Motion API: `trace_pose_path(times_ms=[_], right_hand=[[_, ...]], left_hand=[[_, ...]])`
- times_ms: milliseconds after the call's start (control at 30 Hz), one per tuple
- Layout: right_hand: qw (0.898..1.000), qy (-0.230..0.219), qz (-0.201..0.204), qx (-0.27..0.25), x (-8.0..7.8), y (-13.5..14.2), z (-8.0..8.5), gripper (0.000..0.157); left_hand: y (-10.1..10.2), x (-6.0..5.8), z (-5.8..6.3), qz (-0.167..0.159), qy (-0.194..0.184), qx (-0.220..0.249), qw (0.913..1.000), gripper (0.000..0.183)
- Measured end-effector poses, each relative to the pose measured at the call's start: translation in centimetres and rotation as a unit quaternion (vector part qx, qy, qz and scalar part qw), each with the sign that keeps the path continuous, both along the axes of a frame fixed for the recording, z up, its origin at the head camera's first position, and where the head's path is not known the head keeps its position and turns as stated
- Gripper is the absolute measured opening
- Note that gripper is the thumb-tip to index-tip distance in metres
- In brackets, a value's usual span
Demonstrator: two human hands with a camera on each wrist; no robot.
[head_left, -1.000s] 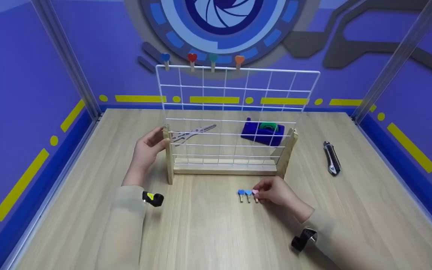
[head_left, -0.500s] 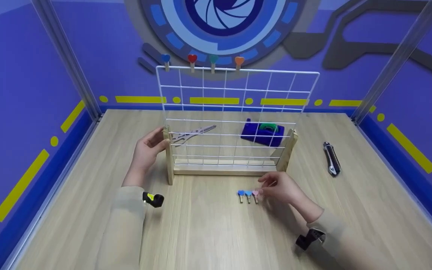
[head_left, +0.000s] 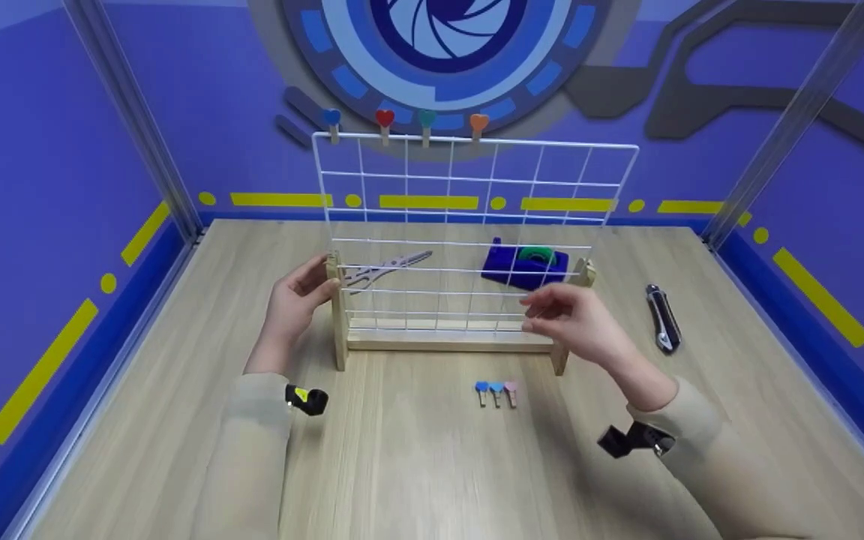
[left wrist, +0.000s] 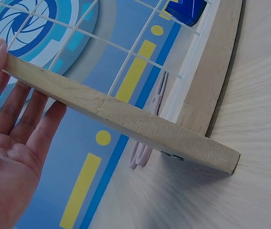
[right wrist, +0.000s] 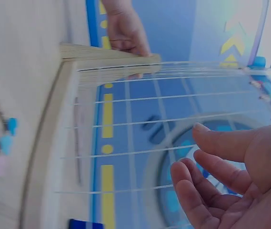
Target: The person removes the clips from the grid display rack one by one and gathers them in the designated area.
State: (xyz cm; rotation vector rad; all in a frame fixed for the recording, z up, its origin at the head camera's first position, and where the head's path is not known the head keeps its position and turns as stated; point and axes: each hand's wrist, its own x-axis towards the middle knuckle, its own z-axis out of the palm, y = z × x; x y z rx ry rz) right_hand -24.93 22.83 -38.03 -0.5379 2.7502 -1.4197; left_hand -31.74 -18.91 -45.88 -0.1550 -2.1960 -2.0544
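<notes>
A white wire grid (head_left: 537,142) stands in a wooden base (head_left: 447,345). My left hand (head_left: 293,307) holds the base's left wooden post (left wrist: 140,124), thumb on one side and fingers on the other. Raised before the grid's lower right part is my right hand (head_left: 582,322), its fingers loosely bent with nothing between them in the right wrist view. Heart-topped clothespins lie side by side on the table in front: a blue one (head_left: 482,388), a light blue one (head_left: 496,388) and a pink one (head_left: 511,388). Blue, red (head_left: 385,118), green and orange heart clothespins are clipped along the grid's top wire.
Behind the grid lie pinkish scissors (head_left: 394,264) and a dark blue tape dispenser (head_left: 511,264) with a green roll. A utility knife (head_left: 663,319) lies to the right. Purple-blue printed walls (head_left: 42,187) enclose the table (head_left: 417,450) at the back and sides.
My right hand has let go of the pink clothespin, leaving it on the table, and has risen to the front of the grid's right side. My left hand has stayed on the post.
</notes>
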Motion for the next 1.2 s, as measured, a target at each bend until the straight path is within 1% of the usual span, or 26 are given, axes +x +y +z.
trace_pose_path(times_ms=[233,367,500,633,800,900,1000,1100,1200], right_hand=[[0.999,0.048,-0.015,0.008,0.0,-0.7,5.6,0.026],[0.996,0.082,-0.023,-0.001,-0.1,-1.2,8.6,0.025],[0.992,0.119,-0.026,-0.021,-0.5,-1.7,11.1,0.025],[0.987,0.157,-0.031,-0.035,-1.0,-2.2,13.2,0.024],[0.979,0.191,-0.026,-0.067,-2.2,-3.2,15.4,0.023],[0.973,0.210,-0.021,-0.089,-3.4,-3.8,16.4,0.024],[0.969,0.225,-0.007,-0.100,-4.8,-4.3,17.2,0.026],[0.969,0.229,0.010,-0.088,-6.1,-4.8,17.7,0.027],[0.973,0.222,0.017,-0.064,-7.1,-5.4,18.2,0.027]], left_hand=[[-0.1,0.0,0.0,-0.002,-0.002,0.002,1.0000,0.057],[-0.2,0.0,0.0,-0.004,-0.007,0.002,1.0000,0.056],[-0.1,0.1,0.1,-0.006,-0.012,-0.002,0.9999,0.057],[-0.1,0.0,0.1,-0.007,-0.008,-0.002,0.9999,0.056],[0.0,0.0,0.0,-0.001,-0.004,0.002,1.0000,0.055],[0.0,0.0,0.0,0.001,-0.003,0.000,1.0000,0.056],[0.0,-0.1,0.0,0.003,-0.005,-0.004,1.0000,0.055],[0.0,-0.1,0.0,0.003,-0.009,-0.003,0.9999,0.054],[0.0,-0.2,0.0,0.000,-0.012,-0.004,0.9999,0.055]])
